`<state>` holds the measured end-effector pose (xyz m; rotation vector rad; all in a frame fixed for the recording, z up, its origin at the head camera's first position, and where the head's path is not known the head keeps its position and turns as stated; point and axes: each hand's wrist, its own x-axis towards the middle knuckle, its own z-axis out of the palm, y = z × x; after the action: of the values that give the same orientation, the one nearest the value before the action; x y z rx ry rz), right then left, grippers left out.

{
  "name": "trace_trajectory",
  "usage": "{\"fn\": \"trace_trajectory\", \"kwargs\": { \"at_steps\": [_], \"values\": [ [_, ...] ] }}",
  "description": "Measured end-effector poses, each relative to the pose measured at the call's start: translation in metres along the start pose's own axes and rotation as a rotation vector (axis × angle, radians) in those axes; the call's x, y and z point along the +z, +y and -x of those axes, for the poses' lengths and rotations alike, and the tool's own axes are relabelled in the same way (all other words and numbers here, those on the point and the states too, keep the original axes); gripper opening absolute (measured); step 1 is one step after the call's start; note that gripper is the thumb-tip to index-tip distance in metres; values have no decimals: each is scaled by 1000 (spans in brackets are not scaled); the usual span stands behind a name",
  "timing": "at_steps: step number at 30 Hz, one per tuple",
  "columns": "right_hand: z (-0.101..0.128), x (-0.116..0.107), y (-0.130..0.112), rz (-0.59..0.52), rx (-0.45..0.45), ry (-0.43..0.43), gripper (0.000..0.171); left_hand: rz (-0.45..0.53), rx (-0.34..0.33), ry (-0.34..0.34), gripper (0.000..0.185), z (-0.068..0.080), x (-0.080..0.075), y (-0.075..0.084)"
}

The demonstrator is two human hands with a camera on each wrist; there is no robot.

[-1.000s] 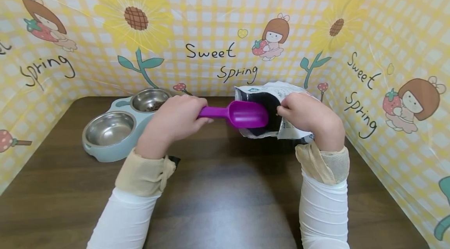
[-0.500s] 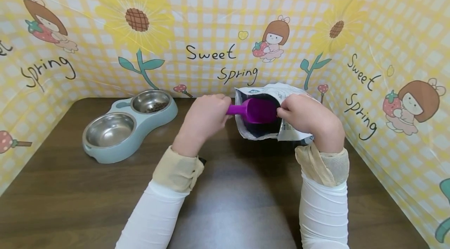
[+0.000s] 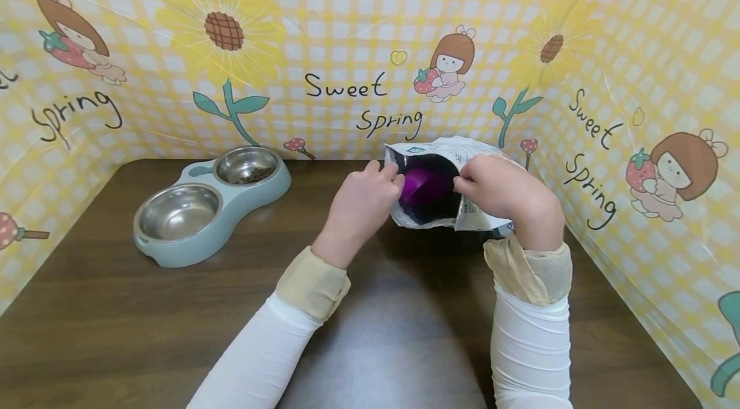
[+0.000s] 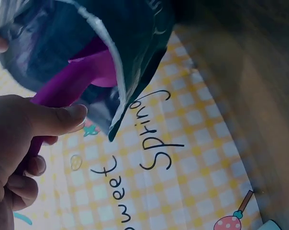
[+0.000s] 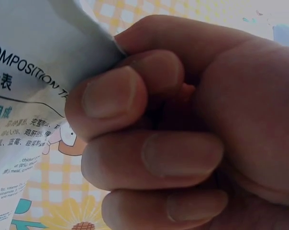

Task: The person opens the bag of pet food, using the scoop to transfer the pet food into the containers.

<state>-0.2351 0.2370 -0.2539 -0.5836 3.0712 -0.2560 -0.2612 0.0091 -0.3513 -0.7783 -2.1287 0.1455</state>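
Purple plastic scoop point(image 3: 426, 185), gripped by left hand point(image 3: 361, 200), sits inside white foil bag point(image 3: 480, 213) printed "COMPOSITION"; right hand point(image 3: 503, 194) pinches its rim.

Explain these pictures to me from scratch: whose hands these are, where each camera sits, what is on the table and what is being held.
No machine here: a person works with two bare hands and wears three cameras. The wide picture comes from a camera on the head, looking down at a dark wooden table walled in by a yellow checked backdrop. The two close-ups come from cameras strapped to each wrist.

On the table, to the left, sits a blue double pet feeder with two steel bowls; the far bowl holds a little kibble. To the right stands an opened food bag.

The left hand holds a purple scoop, whose head is inside the bag's mouth; the left wrist view shows its handle in that hand's grip. The right hand pinches the bag's edge, as the right wrist view shows close up, keeping the mouth open.
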Motion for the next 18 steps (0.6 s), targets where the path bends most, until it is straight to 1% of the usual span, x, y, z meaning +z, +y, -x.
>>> {"fn": "trace_trajectory", "kwargs": {
  "at_steps": [6, 11, 15, 18],
  "values": [
    [-1, 1, 1, 9, -18, 16, 52, -72, 5, 47, 25, 1, 10, 10],
    [-1, 0, -1, -1, -17, 8, 53, -120, -11, 52, 26, 1, 15, 21],
    [-1, 1, 0, -11, -15, 3, 53, -129, -26, 54, 26, 0, 18, 26],
    [-1, 1, 1, -10, -14, 2, 53, -112, -23, 45, 26, 0, 19, 26]
  ]
}}
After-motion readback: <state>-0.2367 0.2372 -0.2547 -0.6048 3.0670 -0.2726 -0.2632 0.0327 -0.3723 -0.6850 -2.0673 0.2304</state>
